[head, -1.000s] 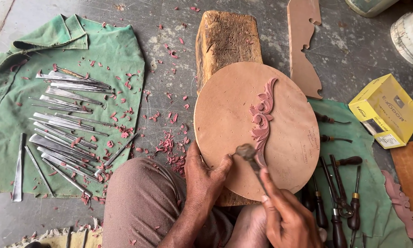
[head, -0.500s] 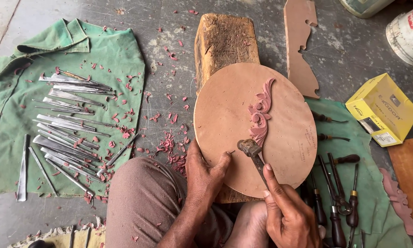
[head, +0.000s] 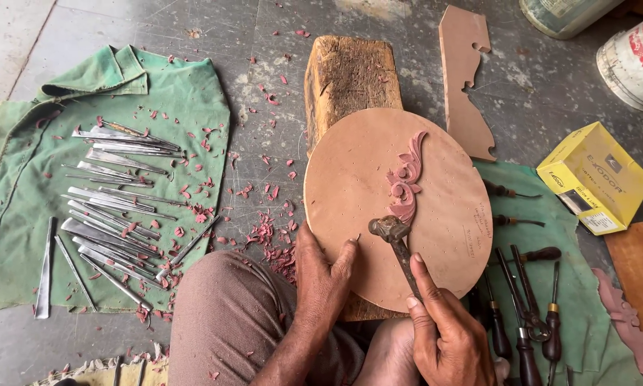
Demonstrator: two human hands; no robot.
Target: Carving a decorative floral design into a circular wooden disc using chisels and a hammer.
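A round brown wooden disc (head: 350,193) lies on a rough wooden block (head: 346,75). A carved reddish leaf-scroll ornament (head: 406,182) sits on the disc, right of its middle. My left hand (head: 323,275) rests on the disc's lower left edge, fingers pressing the rim. My right hand (head: 446,332) grips the handle of a small metal hammer (head: 396,243), whose head touches the lower end of the ornament.
Several steel chisels (head: 114,207) lie on a green cloth (head: 21,200) at left, among red wood shavings. Wooden-handled tools (head: 528,314) lie on cloth at right, beside a yellow box (head: 593,187). A cut wooden template (head: 464,78) and buckets (head: 636,61) stand behind.
The hammer head has shifted slightly along the ornament's lower end; my right hand moved a little with it. My left hand stays on the disc's edge.
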